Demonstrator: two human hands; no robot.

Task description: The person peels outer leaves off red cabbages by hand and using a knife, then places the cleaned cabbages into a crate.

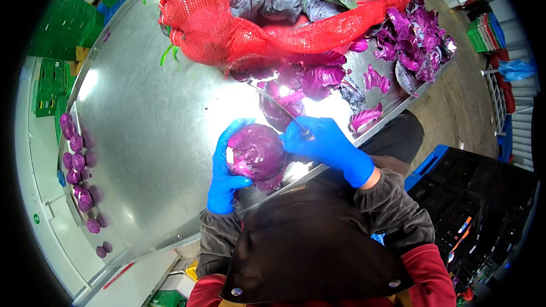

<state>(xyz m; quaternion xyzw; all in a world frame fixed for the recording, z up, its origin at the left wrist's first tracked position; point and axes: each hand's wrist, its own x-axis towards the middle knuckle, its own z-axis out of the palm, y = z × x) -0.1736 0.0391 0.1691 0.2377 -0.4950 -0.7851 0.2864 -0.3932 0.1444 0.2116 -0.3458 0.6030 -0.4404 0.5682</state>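
My left hand (pixel 225 166), in a blue glove, grips a red cabbage (pixel 258 153) from its left side, near the table's front edge. The cabbage is shiny purple, with a pale patch beside my fingers. Closed around the handle of a knife (pixel 279 106) is my gloved right hand (pixel 326 143), at the cabbage's upper right. The thin blade points up and left, over loose purple leaves (pixel 318 79). Most of the handle is hidden in my fist.
A red mesh sack (pixel 204 21) of dark cabbages (pixel 283 2) lies open at the table's far side. Trimmed leaves (pixel 411 42) are heaped at right. Several cabbages (pixel 79 162) line the left edge of the metal table (pixel 140 111). Black crates (pixel 473 204) stand at my right.
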